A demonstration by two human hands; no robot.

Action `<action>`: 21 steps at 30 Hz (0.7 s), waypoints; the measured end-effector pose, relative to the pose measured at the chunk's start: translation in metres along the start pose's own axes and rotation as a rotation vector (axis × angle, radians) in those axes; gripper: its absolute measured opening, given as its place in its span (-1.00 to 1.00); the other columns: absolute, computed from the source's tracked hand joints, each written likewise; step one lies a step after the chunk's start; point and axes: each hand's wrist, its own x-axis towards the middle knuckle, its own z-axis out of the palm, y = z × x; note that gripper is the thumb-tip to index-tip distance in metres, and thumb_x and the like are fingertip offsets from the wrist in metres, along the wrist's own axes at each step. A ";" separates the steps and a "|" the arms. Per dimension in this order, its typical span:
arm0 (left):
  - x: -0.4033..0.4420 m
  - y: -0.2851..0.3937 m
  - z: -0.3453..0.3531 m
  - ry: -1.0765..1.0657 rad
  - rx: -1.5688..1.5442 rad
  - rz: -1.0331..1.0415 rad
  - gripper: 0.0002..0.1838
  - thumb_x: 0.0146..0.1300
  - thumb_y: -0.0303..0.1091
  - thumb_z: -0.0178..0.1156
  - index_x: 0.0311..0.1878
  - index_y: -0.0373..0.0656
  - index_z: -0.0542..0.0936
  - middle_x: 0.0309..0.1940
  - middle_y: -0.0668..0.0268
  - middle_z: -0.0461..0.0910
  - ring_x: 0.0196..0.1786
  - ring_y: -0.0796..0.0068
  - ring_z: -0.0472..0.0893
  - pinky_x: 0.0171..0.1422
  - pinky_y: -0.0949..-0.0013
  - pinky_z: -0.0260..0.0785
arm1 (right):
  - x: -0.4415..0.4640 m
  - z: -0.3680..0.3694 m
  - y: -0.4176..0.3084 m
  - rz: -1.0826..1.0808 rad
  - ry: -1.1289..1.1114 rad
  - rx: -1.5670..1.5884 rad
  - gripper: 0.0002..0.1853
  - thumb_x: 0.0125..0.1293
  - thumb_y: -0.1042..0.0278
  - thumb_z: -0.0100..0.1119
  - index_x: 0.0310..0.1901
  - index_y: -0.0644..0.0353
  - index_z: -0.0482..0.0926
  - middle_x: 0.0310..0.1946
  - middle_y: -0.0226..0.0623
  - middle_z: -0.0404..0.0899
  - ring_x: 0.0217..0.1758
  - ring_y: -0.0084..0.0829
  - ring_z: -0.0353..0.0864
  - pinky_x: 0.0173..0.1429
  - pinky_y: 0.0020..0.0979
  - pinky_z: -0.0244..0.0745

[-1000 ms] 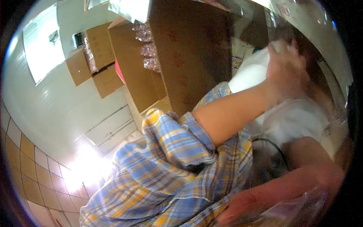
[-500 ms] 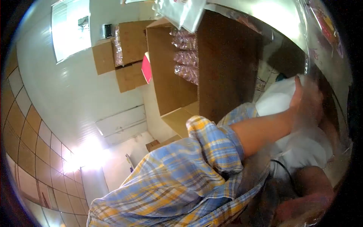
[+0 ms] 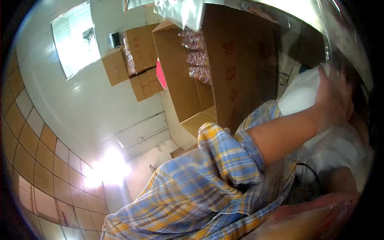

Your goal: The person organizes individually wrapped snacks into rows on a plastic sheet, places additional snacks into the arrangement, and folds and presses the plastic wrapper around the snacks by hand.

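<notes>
The view is turned on its side. A forearm in a rolled blue-and-yellow plaid sleeve (image 3: 228, 156) reaches right across the middle. Its hand (image 3: 336, 94) rests against white cloth or plastic (image 3: 300, 90), thumb apart; haze and glare blur the other fingers. Whether this hand is mine, and which side it belongs to, I cannot tell. Lower right, part of another arm (image 3: 342, 180) shows beside hazy white material, its hand hidden. A blurred orange-brown shape (image 3: 308, 216) fills the bottom right corner, too close to make out. A thin black cord (image 3: 314, 172) curves between the arms.
Behind the sleeve stands a large open cardboard box (image 3: 244, 60) with red print, holding several shiny pinkish packets (image 3: 200, 64). Clear plastic (image 3: 184, 12) hangs over its edge. Smaller cartons (image 3: 142, 48), a pink sheet (image 3: 161, 74), a bright window (image 3: 76, 40) and wall tiles (image 3: 36, 140) lie beyond.
The whole view has shifted and tilted slightly. The plaid-sleeved hand now appears a little farther right, still on the white material. The orange-brown shape at bottom right has grown larger.
</notes>
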 end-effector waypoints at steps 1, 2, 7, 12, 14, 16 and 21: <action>-0.002 0.001 0.004 0.036 0.061 0.008 -0.25 0.50 0.18 -0.06 0.55 -0.16 0.45 0.61 -0.27 0.18 0.61 -0.58 0.08 0.56 -0.65 -0.11 | 0.001 -0.002 -0.001 -0.004 0.008 -0.003 -0.55 0.21 0.29 0.40 0.13 0.21 0.66 0.09 -0.05 0.65 0.10 -0.07 0.71 0.20 -0.20 0.62; -0.004 0.005 0.011 0.069 0.115 0.017 -0.24 0.49 0.19 -0.05 0.54 -0.17 0.46 0.61 -0.26 0.19 0.61 -0.58 0.08 0.56 -0.64 -0.10 | -0.002 0.001 0.000 -0.003 0.015 0.000 -0.55 0.21 0.29 0.40 0.13 0.22 0.66 0.09 -0.05 0.65 0.10 -0.07 0.71 0.20 -0.20 0.62; -0.005 0.017 -0.030 -0.082 0.132 -0.052 -0.28 0.51 0.15 -0.03 0.53 -0.16 0.48 0.63 -0.19 0.19 0.61 -0.51 0.10 0.55 -0.64 -0.10 | -0.006 0.000 0.002 -0.017 0.041 0.005 -0.55 0.21 0.30 0.41 0.13 0.23 0.65 0.10 -0.05 0.64 0.11 -0.06 0.70 0.21 -0.20 0.62; 0.001 0.036 -0.012 -0.144 0.466 -0.362 -0.24 0.49 0.25 0.02 0.56 -0.09 0.42 0.67 -0.09 0.16 0.66 -0.35 0.07 0.64 -0.44 -0.09 | -0.017 -0.003 0.003 -0.017 0.064 -0.005 -0.55 0.21 0.30 0.41 0.13 0.23 0.65 0.11 -0.04 0.64 0.13 -0.06 0.70 0.22 -0.19 0.62; 0.013 0.074 -0.027 -0.246 0.826 -0.581 -0.16 0.51 0.30 0.01 0.61 -0.15 0.30 0.67 -0.08 0.14 0.70 -0.21 0.06 0.72 -0.25 -0.07 | -0.019 -0.005 0.004 -0.025 0.059 -0.009 -0.55 0.21 0.31 0.41 0.13 0.24 0.65 0.11 -0.04 0.63 0.13 -0.05 0.70 0.23 -0.19 0.62; 0.004 0.044 -0.056 -0.268 0.504 -0.334 -0.23 0.51 0.24 0.07 0.55 -0.14 0.37 0.61 -0.08 0.23 0.65 -0.18 0.17 0.69 -0.24 0.06 | -0.017 -0.010 0.003 -0.021 0.042 -0.026 -0.55 0.21 0.31 0.41 0.13 0.24 0.65 0.11 -0.03 0.63 0.14 -0.05 0.70 0.23 -0.19 0.62; -0.007 0.006 0.002 0.053 0.189 -0.089 -0.30 0.38 0.28 0.14 0.38 -0.02 0.62 0.58 -0.09 0.30 0.59 -0.35 0.19 0.58 -0.47 0.03 | -0.010 -0.016 -0.001 -0.020 0.019 -0.068 -0.55 0.21 0.31 0.41 0.13 0.25 0.64 0.12 -0.03 0.63 0.15 -0.05 0.69 0.24 -0.19 0.62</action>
